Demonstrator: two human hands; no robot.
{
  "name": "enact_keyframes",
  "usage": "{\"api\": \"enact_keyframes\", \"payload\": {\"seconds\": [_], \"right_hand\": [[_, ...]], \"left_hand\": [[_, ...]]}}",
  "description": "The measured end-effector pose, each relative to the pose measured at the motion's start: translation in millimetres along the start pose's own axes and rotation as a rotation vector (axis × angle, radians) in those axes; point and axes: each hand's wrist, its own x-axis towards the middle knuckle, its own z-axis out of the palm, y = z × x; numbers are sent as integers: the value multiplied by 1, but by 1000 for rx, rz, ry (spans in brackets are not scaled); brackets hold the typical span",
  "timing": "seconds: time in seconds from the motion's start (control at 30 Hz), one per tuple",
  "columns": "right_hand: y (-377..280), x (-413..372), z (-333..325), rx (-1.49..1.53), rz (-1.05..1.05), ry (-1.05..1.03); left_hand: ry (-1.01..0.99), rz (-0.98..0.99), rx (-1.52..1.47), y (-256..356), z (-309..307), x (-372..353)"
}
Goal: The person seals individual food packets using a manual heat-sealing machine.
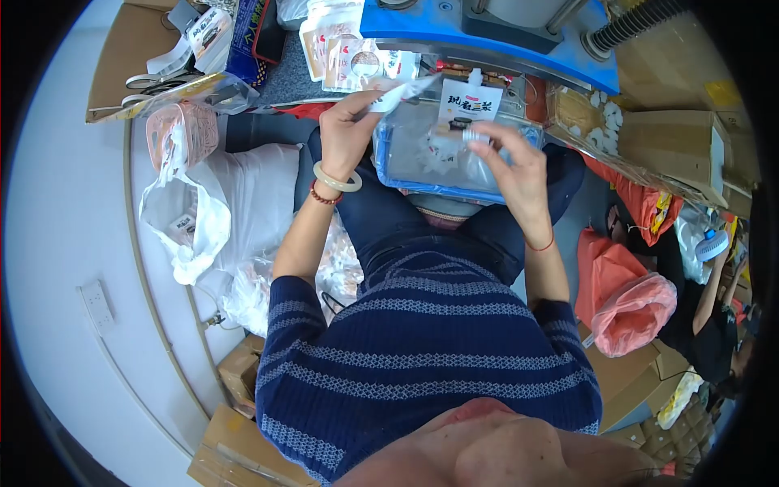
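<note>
Head view: the left hand (349, 134) is pinching a pouch (401, 96) over the tray's (442, 191) far left corner; the right hand (523, 166) is gripping a cap (476, 138) (apparently; it's blurred) near the right edge. Light fingertip holds are risking a drop.

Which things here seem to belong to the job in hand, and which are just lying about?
In use, it seems:
- white printed piece in the left hand
- spouted pouch near the right hand, whose fingertips are blurred
- blue-rimmed tray

Probably just lying about:
- pink basket
- red bag
- open cardboard box
</note>
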Motion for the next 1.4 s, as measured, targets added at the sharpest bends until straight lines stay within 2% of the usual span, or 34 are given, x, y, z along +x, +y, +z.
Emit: {"api": "enact_keyframes", "payload": {"seconds": [0.07,0.1,0.17,0.23,0.27,0.33,0.4,0.47,0.5,0.57,0.6,0.67,0.73,0.8,0.83,0.87,0.93,0.97,1.0,1.03,1.07,1.1,1.13,1.17,1.2,1.27,1.3,1.37,1.4], "right_hand": [[-37,22,-13,-2,-243,101],[-43,31,-15,-49,-351,134],[-41,42,-16,-111,-364,66],[-39,50,-23,-219,-348,-77],[-38,51,-29,-215,-340,-81],[-34,52,-39,-402,-305,-366],[-7,51,-33,-374,-270,-376],[11,52,-33,-245,76,-243],[15,48,-37,-383,2,-51],[23,42,-54,-579,-39,142],[29,41,-66,-686,-202,206],[49,52,-87,-853,105,248],[100,76,-103,-891,38,321],[169,93,-111,-1167,-340,361],[157,89,-104,-1062,-246,377],[149,91,-105,-1062,-261,369],[138,83,-99,-913,7,195],[138,84,-101,-955,18,146],[136,84,-100,-947,19,143],[126,82,-99,-868,119,128],[119,77,-100,-790,218,112],[121,71,-104,-791,215,116],[127,65,-109,-771,126,178],[122,59,-111,-751,38,238],[115,49,-112,-754,36,231],[71,31,-106,-508,82,362],[50,19,-95,-379,62,349],[26,-4,-64,-147,32,246],[25,-12,-47,-44,18,158]], "left_hand": [[-151,-137,-140,29,7,-8],[-175,-78,-104,35,12,-10],[-239,-122,-245,60,20,-11],[-282,-128,-199,63,19,-9],[-453,-261,-211,59,17,-4],[-736,-537,-185,57,15,1],[-834,-599,-463,28,29,-3],[-728,-773,-726,14,47,-4],[-665,-860,-814,8,55,2],[-617,-888,-862,4,69,18],[-601,-914,-870,1,75,26],[-560,-894,-889,-2,84,33],[-515,-846,-907,-11,89,29],[-550,-801,-739,-3,79,25],[-578,-775,-605,2,67,27],[-538,-655,-428,0,49,30],[-138,-333,-220,-24,31,40],[-96,-42,43,-28,16,50],[-151,121,248,-29,9,48],[-206,291,447,-30,5,47],[-260,549,613,-48,4,37],[-287,559,709,-66,-3,26],[-312,571,806,-64,-10,18],[-244,555,765,-63,-17,19],[-176,444,673,-64,-20,18],[-82,206,547,-38,-20,15],[-71,202,545,-29,-19,12],[-126,-137,85,-15,-15,5],[-133,-136,86,-3,-11,3]]}}
